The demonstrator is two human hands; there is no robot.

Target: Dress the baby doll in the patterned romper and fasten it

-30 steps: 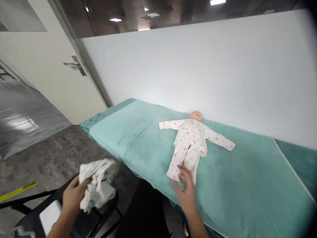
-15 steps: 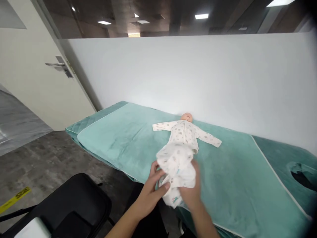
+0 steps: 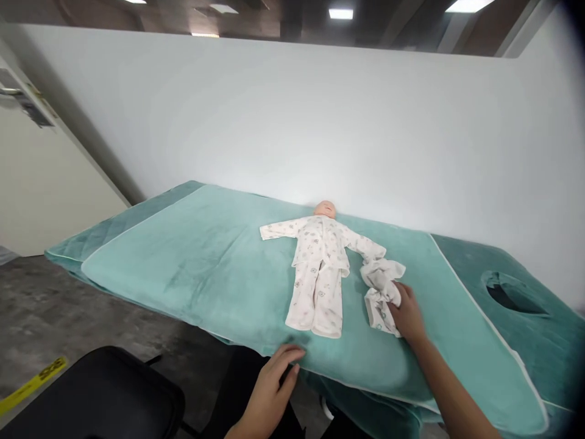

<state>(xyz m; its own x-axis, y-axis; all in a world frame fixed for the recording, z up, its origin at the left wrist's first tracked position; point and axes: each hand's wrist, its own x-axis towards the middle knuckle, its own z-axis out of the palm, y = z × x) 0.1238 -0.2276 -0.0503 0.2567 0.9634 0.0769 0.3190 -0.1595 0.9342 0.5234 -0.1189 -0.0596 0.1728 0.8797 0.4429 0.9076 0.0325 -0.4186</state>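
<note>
A baby doll (image 3: 320, 265) in a white patterned suit lies on its back on the teal blanket (image 3: 205, 268), head toward the wall. Just right of the doll sits a crumpled white patterned garment (image 3: 379, 286), and my right hand (image 3: 406, 314) rests on its near edge with the fingers curled against the cloth. My left hand (image 3: 269, 384) lies at the blanket's front edge, fingers stretched out and holding nothing, below the doll's feet.
The blanket covers a long massage bed with a face hole (image 3: 514, 297) at the right end. A white partition wall (image 3: 320, 122) runs behind it. A black chair (image 3: 95, 396) stands at the lower left, and a door (image 3: 41, 183) is at the far left.
The white garment went from the chair on the left, across the doll's legs in both hands, to the blanket right of the doll. My left hand let go and dropped to the front edge.
</note>
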